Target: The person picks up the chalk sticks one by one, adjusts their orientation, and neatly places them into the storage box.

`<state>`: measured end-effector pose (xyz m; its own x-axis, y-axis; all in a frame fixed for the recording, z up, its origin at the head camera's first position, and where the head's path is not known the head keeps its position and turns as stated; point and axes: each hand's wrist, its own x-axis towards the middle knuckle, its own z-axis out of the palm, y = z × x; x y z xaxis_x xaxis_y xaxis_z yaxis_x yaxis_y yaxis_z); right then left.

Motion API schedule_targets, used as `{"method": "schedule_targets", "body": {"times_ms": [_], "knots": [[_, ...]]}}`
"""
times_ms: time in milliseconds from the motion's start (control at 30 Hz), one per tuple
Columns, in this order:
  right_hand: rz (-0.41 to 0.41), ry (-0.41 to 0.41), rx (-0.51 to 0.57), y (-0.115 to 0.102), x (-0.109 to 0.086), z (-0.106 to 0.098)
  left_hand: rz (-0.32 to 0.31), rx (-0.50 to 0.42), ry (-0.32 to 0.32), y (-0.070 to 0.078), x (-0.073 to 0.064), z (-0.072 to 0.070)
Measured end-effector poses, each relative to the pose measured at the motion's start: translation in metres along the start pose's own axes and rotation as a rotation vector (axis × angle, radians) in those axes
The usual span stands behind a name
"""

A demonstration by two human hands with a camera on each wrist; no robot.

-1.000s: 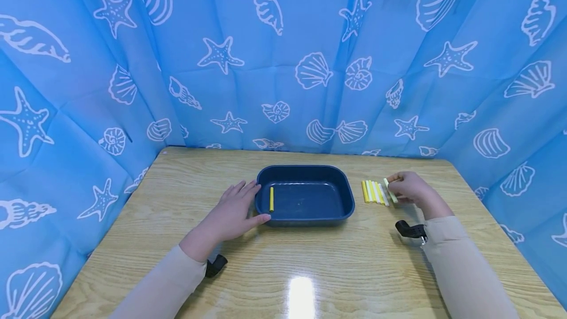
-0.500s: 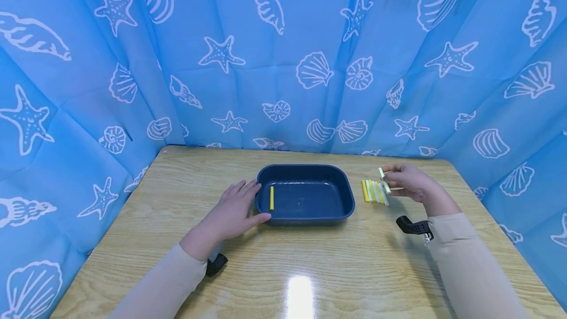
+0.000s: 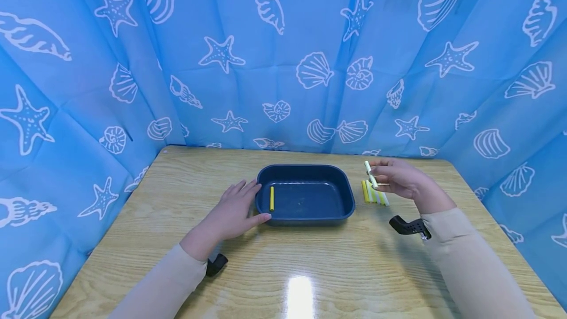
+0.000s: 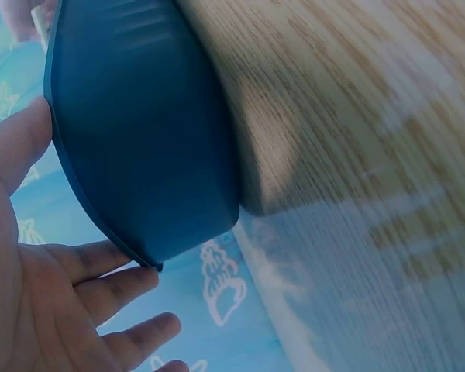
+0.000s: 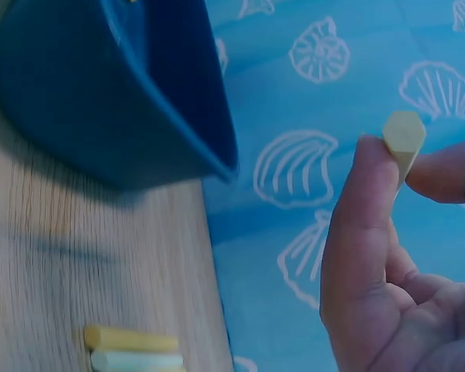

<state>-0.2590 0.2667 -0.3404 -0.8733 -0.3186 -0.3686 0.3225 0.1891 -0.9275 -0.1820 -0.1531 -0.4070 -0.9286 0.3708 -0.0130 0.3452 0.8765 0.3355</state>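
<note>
Leftward swung the right hand (image 3: pixel 400 179), pinching a pale stick (image 3: pixel 370 173), right of centre, clear of the tray (image 3: pixel 310 222) | left hand (image 3: pixel 234 211), fingers straight, touched its left edge | tabletop (image 3: pixel 350 270) stretched across lower centre

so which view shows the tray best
The head view: nearly all of the tray shows, rim and inside, with a yellow stick lying in it. The left wrist view has only part of its outside; the right wrist view catches one end and a little of the inside, cut off at the top.
</note>
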Motion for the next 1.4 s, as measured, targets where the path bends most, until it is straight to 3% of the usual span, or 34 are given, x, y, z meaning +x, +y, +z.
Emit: {"method": "schedule_targets", "body": {"times_ms": [433,700,1400], "knots": [[0.019,-0.137,0.136,-0.016,0.007,0.028,0.001,0.004,0.000,0.000,0.000,0.000],[0.043,-0.170,0.172,-0.025,0.017,0.047,0.001,0.001,0.001,0.002,-0.001,-0.001],[0.088,-0.174,-0.003,-0.042,0.056,0.100,0.008,0.002,0.009,0.000,0.000,0.001]]}}
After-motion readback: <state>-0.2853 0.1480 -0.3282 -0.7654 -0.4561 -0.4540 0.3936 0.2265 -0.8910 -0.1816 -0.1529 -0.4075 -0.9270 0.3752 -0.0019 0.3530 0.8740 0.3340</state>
